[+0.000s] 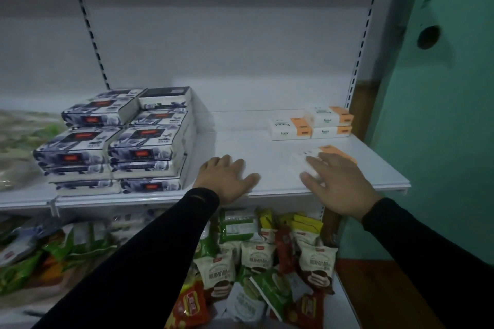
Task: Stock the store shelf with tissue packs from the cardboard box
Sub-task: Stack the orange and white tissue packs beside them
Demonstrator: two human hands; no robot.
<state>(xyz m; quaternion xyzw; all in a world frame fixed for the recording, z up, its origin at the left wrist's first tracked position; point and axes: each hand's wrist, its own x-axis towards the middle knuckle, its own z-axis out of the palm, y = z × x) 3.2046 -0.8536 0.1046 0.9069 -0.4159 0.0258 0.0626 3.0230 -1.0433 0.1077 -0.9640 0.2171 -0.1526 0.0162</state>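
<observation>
Tissue pack (318,157) going down on shelf (374,168), R hand (339,184) flat on it, L hand (227,179) flat, fingers relaxed. Next prob: push it back w/ the others (310,124).

4 orange-white tissue packs (291,129), roughly 10 dark floral packs (144,147), 2 hands (227,176); snack bags (258,256) uncountable.

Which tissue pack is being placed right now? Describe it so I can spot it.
On the white shelf, look toward the right end. It is the white-and-orange pack lying near the front edge under the right hand. Unlike the three matching packs grouped against the back, it lies alone and forward.
</observation>
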